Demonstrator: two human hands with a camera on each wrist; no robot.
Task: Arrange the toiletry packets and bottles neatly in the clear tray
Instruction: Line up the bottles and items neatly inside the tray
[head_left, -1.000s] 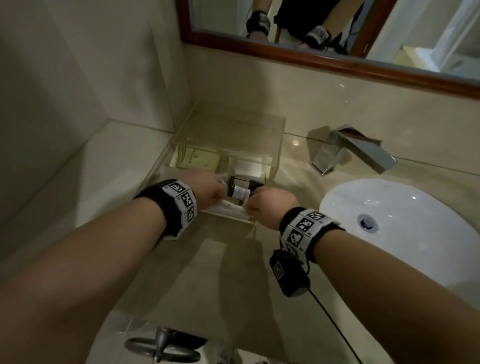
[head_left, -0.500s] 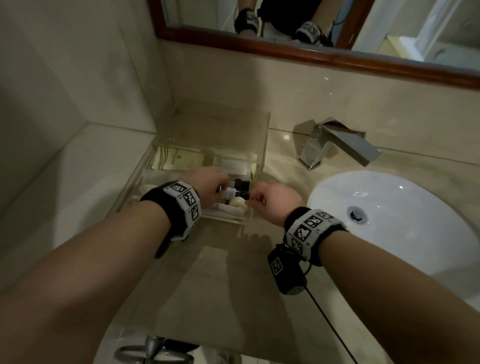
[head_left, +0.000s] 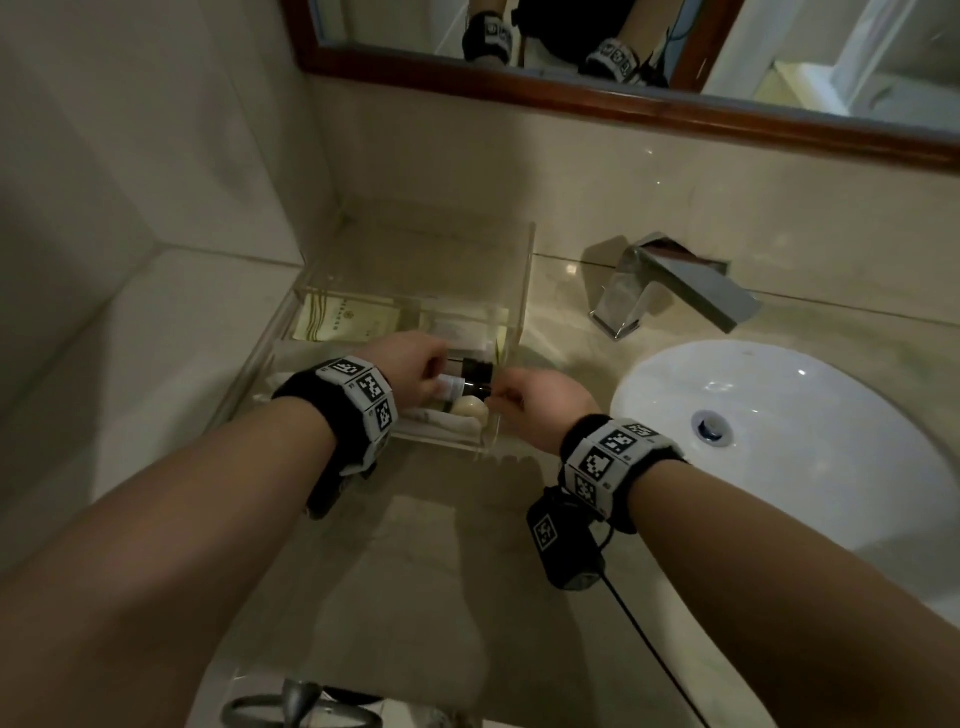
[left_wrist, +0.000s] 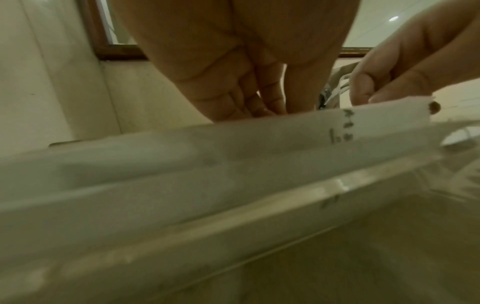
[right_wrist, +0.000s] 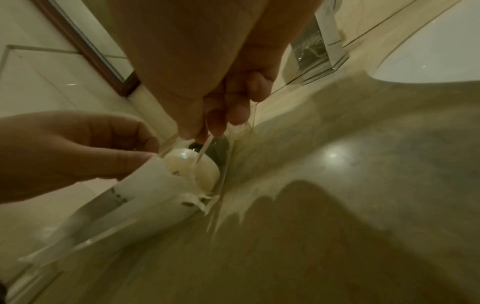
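Observation:
The clear tray (head_left: 522, 270) stands in the counter's corner. A green-printed packet (head_left: 345, 319) lies at its back left, and long white packets (head_left: 431, 420) (left_wrist: 233, 139) (right_wrist: 145, 185) lie along its front wall. A small dark bottle (head_left: 475, 383) with a white label lies near the right wall, beside a cream round piece (head_left: 470, 408) (right_wrist: 200, 170). My left hand (head_left: 415, 364) (left_wrist: 249, 102) grips the bottle's labelled end. My right hand (head_left: 519, 400) (right_wrist: 205, 129) pinches its dark cap (right_wrist: 221, 144) at the tray's right wall.
A chrome tap (head_left: 670, 286) and a white basin (head_left: 805, 441) lie right of the tray. A wood-framed mirror (head_left: 623, 104) hangs above the back wall. The tiled side wall closes in on the left. A metal fitting (head_left: 301, 712) shows at the counter's near edge.
My right hand has moved from the tray's front to its right wall, and the bottle has shifted right with both hands. Little has moved in the last half second.

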